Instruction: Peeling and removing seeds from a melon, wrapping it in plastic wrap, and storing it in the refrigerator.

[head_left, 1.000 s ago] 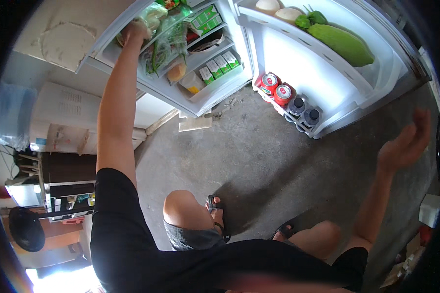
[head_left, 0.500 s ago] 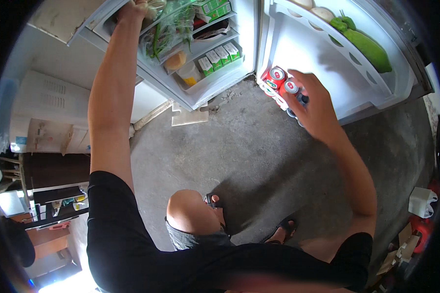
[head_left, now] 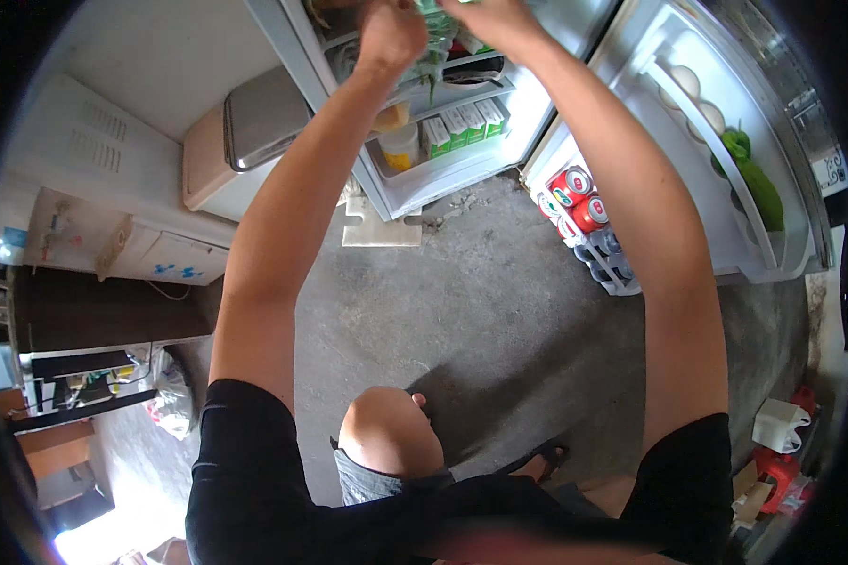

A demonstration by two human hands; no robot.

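Both my arms reach into the open fridge at the top of the view. A clear plastic bag of green vegetables (head_left: 433, 52) hangs between my hands. My left hand (head_left: 393, 36) is closed at the bag's left side, its fingers curled. My right hand (head_left: 499, 24) grips the bag's upper right, the thumb lying on the plastic; its other fingers are cut off by the upper edge. Below the bag, a shelf holds a row of green-and-white cartons (head_left: 464, 127) and a pale tub with yellow on it (head_left: 400, 149). A yellowish round item (head_left: 392, 117) sits just above the tub.
The open fridge door (head_left: 631, 122) stands right, holding red cans (head_left: 582, 198), eggs (head_left: 693, 99) and a long green vegetable (head_left: 761, 193). A metal-lidded bin (head_left: 266, 118) stands left of the fridge. My knee (head_left: 386, 433) is below, over grey concrete floor (head_left: 462, 301).
My right hand has left the cans in the door and moved up into the fridge beside my left hand. The bag of greens has shifted right. The view has turned, showing the bin.
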